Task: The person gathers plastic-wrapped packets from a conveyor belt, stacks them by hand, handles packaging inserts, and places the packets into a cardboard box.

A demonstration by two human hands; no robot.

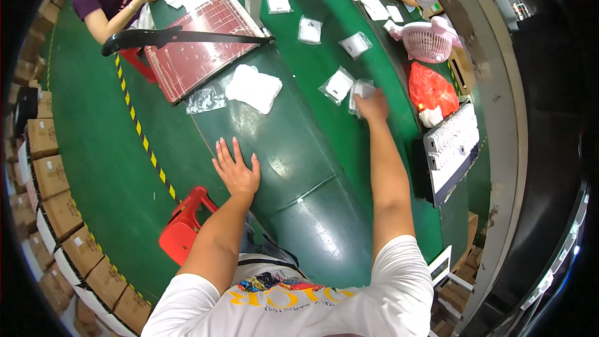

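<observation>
Left hand (237,171) lies flat, fingers spread, on the glossy green bench (312,212); right hand (372,105) grips a clear packet (360,90) by its far edge.

A green floor (93,143) spreads from nine to seven o'clock, crossed by a yellow-and-black striped line (145,140). Brown cartons (50,178) are stacked along the rim at eight – a red stool (184,224) stands at seven. The long green belt (312,168) shines under overhead light.
</observation>
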